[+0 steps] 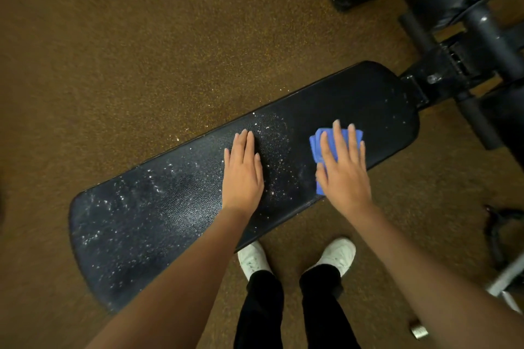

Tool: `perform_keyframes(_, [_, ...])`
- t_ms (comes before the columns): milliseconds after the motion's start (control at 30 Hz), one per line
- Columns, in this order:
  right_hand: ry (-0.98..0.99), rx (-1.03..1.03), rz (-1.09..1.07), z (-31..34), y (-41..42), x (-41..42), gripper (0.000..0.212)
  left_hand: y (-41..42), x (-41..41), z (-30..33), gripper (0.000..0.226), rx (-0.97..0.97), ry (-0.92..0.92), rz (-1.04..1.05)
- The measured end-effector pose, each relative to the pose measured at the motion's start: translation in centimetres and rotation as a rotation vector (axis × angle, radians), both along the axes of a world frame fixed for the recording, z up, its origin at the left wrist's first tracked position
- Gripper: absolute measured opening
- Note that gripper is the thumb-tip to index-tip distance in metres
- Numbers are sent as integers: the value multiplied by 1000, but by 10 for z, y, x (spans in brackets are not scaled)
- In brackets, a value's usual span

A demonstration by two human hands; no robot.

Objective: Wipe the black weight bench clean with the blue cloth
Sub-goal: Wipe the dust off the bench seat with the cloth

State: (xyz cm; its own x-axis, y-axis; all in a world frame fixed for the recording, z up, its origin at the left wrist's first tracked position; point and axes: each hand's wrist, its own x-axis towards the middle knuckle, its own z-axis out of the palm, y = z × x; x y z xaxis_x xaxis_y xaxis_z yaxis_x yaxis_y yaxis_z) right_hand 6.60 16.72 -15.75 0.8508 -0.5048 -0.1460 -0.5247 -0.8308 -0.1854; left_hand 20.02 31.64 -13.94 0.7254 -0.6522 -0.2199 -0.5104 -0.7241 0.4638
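The black weight bench (158, 207) runs diagonally from lower left to upper right, its textured pad speckled with white droplets or dust, thickest at the left and middle. The folded blue cloth (317, 144) lies on the pad's right part. My right hand (344, 173) presses flat on the cloth with fingers spread, covering most of it. My left hand (243, 173) rests flat on the bare pad near the middle, fingers together, holding nothing. The pad to the right of the cloth looks darker with few specks.
Brown speckled floor surrounds the bench. Black frame tubes and padded rollers (465, 37) stand at the upper right. My white shoes (337, 256) are close to the bench's near edge. A dark object (499, 224) lies on the floor at the right, and a small metal piece (418, 331) lower right.
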Motion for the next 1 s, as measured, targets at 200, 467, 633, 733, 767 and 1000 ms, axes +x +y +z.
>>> perform_keyframes(200, [11,1,-110,2,26,34,65,4,9,-8,46,47,-9,-40])
perform_keyframes(467, [41,-44,-73,4,-22,48,62,5,5,-8,46,80,-46,-52])
perform_keyframes(633, [33,-16,12,3,-4,55,65,1,2,-10,55,93,-57,-18])
perform_keyframes(733, [30,-31,355,3,-14,39,68,-1,1,-9,60,105,-63,-10])
perform_keyframes(767, [32,-36,388,3,-23,40,68,-1,1,-9,60,105,-55,-2])
perform_keyframes(1000, [62,35,-24,9,-16,97,64,-2,1,-10,59,114,-33,16])
